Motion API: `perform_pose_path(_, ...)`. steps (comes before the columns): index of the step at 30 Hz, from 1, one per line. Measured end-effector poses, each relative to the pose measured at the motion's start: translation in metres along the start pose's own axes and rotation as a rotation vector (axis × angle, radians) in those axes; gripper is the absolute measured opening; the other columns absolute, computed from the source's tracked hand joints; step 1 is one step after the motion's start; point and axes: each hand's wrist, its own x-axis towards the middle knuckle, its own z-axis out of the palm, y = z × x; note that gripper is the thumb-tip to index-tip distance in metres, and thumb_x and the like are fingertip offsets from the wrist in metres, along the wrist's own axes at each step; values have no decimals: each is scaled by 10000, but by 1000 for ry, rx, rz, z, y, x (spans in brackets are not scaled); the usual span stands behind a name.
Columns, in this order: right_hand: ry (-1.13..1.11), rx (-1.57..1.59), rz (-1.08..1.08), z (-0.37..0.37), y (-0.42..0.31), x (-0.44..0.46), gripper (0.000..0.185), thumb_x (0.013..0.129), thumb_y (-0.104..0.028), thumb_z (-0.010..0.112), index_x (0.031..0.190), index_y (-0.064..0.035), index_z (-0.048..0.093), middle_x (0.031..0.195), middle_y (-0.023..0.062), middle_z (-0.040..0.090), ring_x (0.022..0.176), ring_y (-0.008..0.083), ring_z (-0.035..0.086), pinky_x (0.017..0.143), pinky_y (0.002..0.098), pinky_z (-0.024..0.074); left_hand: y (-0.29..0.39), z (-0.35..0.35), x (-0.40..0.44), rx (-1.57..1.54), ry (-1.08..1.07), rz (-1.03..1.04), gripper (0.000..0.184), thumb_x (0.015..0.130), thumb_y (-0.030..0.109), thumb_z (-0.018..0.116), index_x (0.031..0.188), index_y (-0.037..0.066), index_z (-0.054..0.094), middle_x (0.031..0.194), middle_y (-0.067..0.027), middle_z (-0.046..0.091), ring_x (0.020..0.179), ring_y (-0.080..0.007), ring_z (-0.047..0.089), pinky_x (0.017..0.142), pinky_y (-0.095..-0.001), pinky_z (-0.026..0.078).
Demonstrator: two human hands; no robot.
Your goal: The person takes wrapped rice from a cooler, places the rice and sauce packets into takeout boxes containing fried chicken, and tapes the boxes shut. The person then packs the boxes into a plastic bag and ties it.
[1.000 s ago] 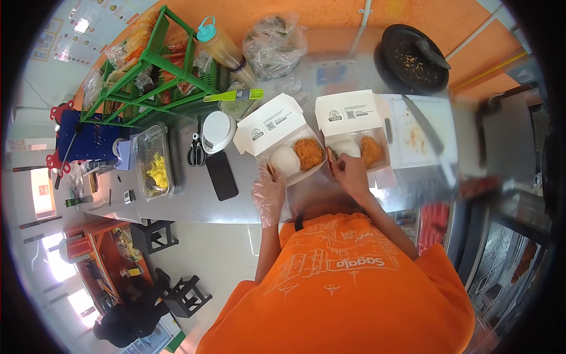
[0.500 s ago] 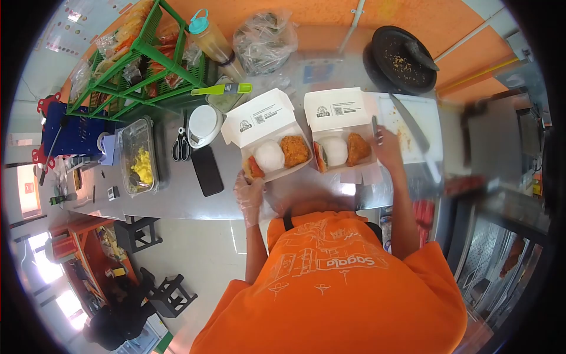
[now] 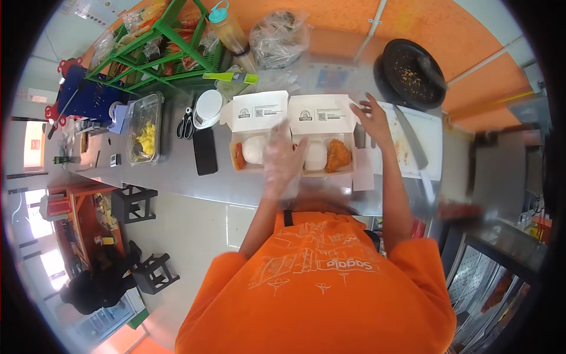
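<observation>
Two open white food boxes stand side by side on the metal counter. The left box [image 3: 257, 112] shows a white round mound [image 3: 253, 150] and a piece of orange-red food [image 3: 237, 156]. In the right box [image 3: 322, 116] are another white mound [image 3: 315, 155] and a fried chicken piece [image 3: 339, 156]. My left hand [image 3: 281, 160], in a clear glove and blurred, hovers over where the boxes meet, thumb apart from the fingers, hiding part of their contents. Fingers spread, my right hand [image 3: 372, 122] is beside the right box's lid; contact is unclear.
To the right lie a white cutting board [image 3: 401, 159] and a knife [image 3: 413, 137], below a black stone mortar [image 3: 411, 74]. Leftward are a phone [image 3: 205, 151], white scale [image 3: 209, 108], scissors [image 3: 186, 124] and a tub of yellow food [image 3: 145, 138]. Green baskets [image 3: 154, 78] stand behind.
The left box has straightened and now sits against the right one. My left hand has moved from its front corner to between the boxes. My right hand has risen beside the lid, fingers opened.
</observation>
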Motion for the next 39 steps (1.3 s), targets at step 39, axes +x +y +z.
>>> perform_pose_path(39,-379,140,-24,-70,31,-124,455,834,170,520,1238,-29,584,1433,240,508,1297,367,558,1033,375,518,-14,21,-37,-334,-344,5,506,897,72,534,1402,103,538,1144,-245,674,1077,-413,641,948,-472,484)
